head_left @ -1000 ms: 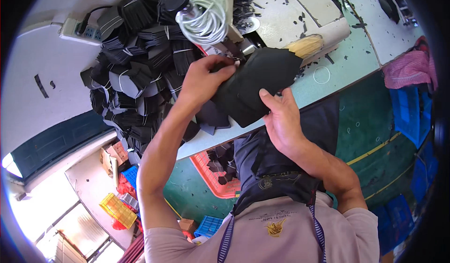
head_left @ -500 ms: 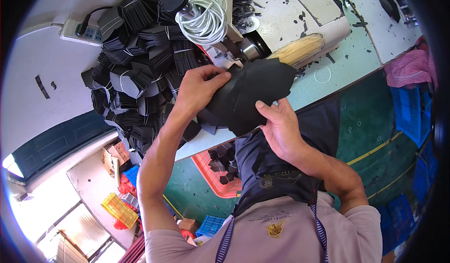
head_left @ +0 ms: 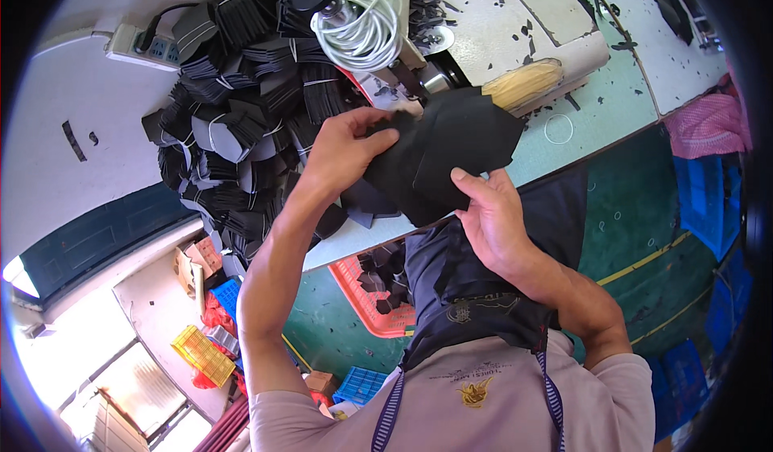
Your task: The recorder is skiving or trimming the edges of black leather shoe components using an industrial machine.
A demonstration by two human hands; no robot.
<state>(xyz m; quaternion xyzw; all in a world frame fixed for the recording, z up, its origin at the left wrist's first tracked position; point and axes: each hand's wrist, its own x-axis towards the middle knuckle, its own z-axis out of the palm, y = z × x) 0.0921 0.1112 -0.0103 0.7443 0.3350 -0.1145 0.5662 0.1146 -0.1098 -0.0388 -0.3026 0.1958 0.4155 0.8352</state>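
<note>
A black sheet piece (head_left: 459, 150) with angular edges is stretched between my hands at the machine's working head. My left hand (head_left: 346, 148) pinches its left edge between thumb and fingers. On the lower right edge, my right hand (head_left: 489, 210) grips it, thumb on top and fingers underneath. The piece's far edge lies at the metal cylinder (head_left: 439, 78) of the machine and hides part of it. More dark pieces (head_left: 370, 201) lie under and beside it at the table edge.
Bundles of black pieces (head_left: 233, 134) tied with bands are heaped at the left. Coiled pale cable (head_left: 362, 29) hangs on the machine. Black scraps litter the machine bed (head_left: 483, 33). A loose ring (head_left: 558, 129) lies on the table. Beneath stands an orange basket (head_left: 362, 307) with dark pieces.
The black sheet piece has shifted slightly to the right and away from me. My right hand moved with it; my left hand keeps its pinch in nearly the same spot.
</note>
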